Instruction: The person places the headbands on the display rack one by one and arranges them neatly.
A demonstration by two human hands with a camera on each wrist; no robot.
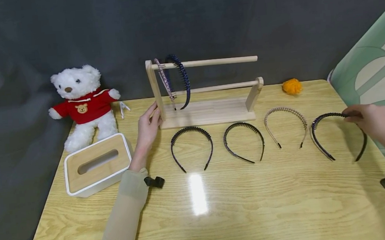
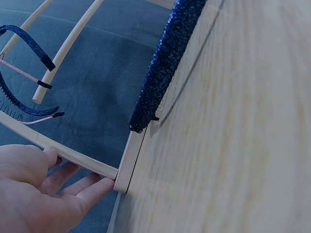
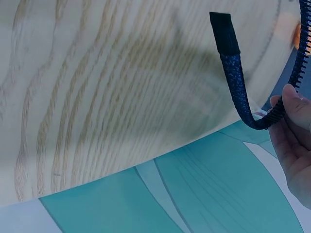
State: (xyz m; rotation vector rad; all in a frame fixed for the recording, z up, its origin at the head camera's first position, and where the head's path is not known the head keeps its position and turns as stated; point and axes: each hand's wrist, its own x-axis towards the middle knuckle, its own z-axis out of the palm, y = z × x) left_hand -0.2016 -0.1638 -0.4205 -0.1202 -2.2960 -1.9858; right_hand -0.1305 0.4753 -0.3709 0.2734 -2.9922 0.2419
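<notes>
My right hand (image 1: 370,119) pinches a dark blue toothed headband (image 1: 320,125) between thumb and fingers, near its upper right curve. One sparkly leg with a black tip (image 3: 226,34) shows in the right wrist view. My left hand (image 1: 149,127) rests its fingers against the left upright (image 2: 87,162) of a wooden headband rack (image 1: 208,111), low by the base. On the rack's bars hang a pink headband (image 1: 164,79) and a blue headband (image 1: 186,81). In front lie two dark toothed headbands (image 1: 190,129) and a beige one (image 1: 284,109).
At the left a white bear in a red sweater (image 1: 91,111) sits behind a tissue box with a wooden lid (image 1: 94,152). A small white clip (image 1: 123,108) lies by the bear. An orange fuzzy ball (image 1: 291,86) sits at the back right.
</notes>
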